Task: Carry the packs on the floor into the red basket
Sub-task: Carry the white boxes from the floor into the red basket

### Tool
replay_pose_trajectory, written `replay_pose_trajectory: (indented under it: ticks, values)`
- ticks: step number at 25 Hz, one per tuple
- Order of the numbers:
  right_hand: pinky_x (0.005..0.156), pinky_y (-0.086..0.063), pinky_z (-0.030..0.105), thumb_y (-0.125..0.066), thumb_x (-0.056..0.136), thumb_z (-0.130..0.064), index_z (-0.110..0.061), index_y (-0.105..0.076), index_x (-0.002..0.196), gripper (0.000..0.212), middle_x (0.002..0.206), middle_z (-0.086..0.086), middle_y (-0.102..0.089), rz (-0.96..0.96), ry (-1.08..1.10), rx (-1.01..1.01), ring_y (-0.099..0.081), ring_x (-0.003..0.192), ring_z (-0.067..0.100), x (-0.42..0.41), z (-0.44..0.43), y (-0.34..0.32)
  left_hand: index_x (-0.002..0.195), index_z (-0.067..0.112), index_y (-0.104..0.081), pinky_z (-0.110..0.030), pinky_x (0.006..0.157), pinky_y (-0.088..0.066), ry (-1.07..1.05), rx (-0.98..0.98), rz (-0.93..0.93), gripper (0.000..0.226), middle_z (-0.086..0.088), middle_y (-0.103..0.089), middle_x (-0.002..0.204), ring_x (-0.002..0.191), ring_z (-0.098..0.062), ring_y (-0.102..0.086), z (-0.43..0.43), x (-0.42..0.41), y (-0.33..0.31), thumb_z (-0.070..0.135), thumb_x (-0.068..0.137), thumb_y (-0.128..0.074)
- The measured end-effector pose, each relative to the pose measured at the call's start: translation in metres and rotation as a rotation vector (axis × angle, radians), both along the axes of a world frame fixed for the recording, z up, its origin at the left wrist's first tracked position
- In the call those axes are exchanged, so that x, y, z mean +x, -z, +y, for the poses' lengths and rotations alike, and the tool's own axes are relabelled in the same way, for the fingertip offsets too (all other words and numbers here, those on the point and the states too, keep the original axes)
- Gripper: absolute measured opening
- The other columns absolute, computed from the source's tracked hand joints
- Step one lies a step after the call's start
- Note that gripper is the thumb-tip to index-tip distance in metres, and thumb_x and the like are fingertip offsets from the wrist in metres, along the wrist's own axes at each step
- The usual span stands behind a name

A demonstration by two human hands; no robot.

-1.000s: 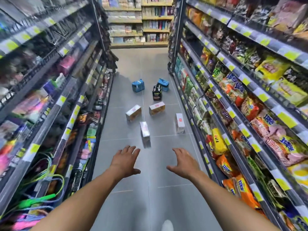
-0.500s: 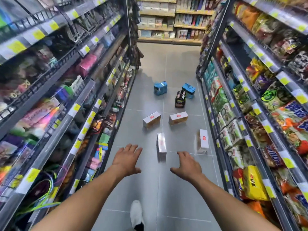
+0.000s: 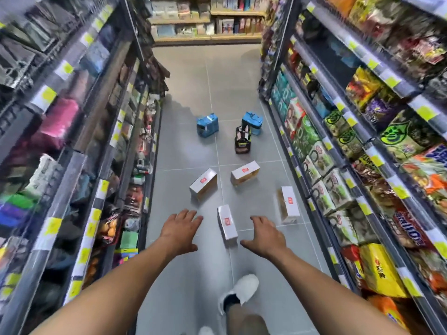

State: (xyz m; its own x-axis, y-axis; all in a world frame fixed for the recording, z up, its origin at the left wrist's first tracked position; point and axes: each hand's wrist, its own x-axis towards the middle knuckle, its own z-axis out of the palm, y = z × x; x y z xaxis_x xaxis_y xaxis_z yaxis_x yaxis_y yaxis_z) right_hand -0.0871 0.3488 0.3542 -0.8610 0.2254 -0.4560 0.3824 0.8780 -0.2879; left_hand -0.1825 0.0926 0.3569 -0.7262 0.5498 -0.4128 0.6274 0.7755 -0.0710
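Flanking grey tiled floor (image 3: 193, 76), stocked shelves (image 3: 362, 117)

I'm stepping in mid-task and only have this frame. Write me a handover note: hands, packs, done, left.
Left hand: open, empty, above the floor.
Right hand: open, empty.
Nearest white pack lies between the hands, untouched. Three more white packs lie beyond it; two blue packs and a dark pack farther up the aisle.
Done: nothing picked up. The red basket is out of view.
Left: all seven packs.
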Motion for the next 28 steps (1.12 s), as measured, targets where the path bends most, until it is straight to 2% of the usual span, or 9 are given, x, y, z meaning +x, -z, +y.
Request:
replay_pose_trajectory:
  ticks: [9, 14, 19, 24, 28]
  values:
    - [0.106, -0.044, 0.045, -0.071, 0.076, -0.064, -0.025, -0.034, 0.15, 0.091, 0.15, 0.002, -0.04, -0.13, 0.098, -0.041, -0.041, 0.137, 0.027, -0.119, 0.048, 0.049, 0.155, 0.025, -0.02, -0.046, 0.116, -0.032, 0.15, -0.065, -0.032, 0.09, -0.006, -0.026, 0.161, 0.148, -0.03, -0.024, 0.08, -0.158, 0.047, 0.053, 0.084, -0.068]
    - [0.098, -0.046, 0.043, -0.065, 0.076, -0.048, -0.022, -0.041, 0.14, 0.074, 0.139, 0.003, -0.044, -0.198, 0.238, -0.081, -0.043, 0.131, 0.027, -0.159, 0.051, 0.107, 0.15, 0.023, -0.027, -0.045, 0.106, -0.037, 0.309, -0.11, -0.03, 0.089, -0.005, -0.035, 0.153, 0.141, -0.029, -0.033, 0.126, -0.226, 0.105, 0.049, 0.078, -0.073]
    - [0.093, -0.05, 0.044, -0.069, 0.071, -0.049, -0.021, -0.037, 0.139, 0.079, 0.137, 0.003, -0.042, -0.231, 0.369, -0.153, -0.042, 0.128, 0.028, -0.192, 0.034, 0.23, 0.15, 0.023, -0.028, -0.045, 0.103, -0.038, 0.504, -0.169, -0.064, 0.089, -0.005, -0.04, 0.148, 0.135, -0.028, -0.038, 0.157, -0.282, 0.227, 0.045, 0.077, -0.075]
    - [0.091, -0.051, 0.042, -0.075, 0.074, -0.042, -0.018, -0.037, 0.136, 0.077, 0.134, 0.006, -0.041, -0.256, 0.439, -0.148, -0.043, 0.124, 0.029, -0.214, 0.021, 0.392, 0.151, 0.021, -0.025, -0.045, 0.101, -0.043, 0.61, -0.181, -0.122, 0.087, -0.006, -0.033, 0.153, 0.138, -0.029, -0.035, 0.186, -0.314, 0.389, 0.035, 0.081, -0.076]
    - [0.093, -0.051, 0.044, -0.081, 0.072, -0.046, -0.02, -0.031, 0.14, 0.088, 0.138, 0.006, -0.037, -0.301, 0.497, -0.121, -0.039, 0.125, 0.028, -0.226, 0.008, 0.518, 0.155, 0.021, -0.016, -0.047, 0.104, -0.042, 0.705, -0.242, -0.091, 0.093, -0.006, -0.023, 0.159, 0.145, -0.03, -0.025, 0.203, -0.319, 0.516, 0.029, 0.083, -0.075]
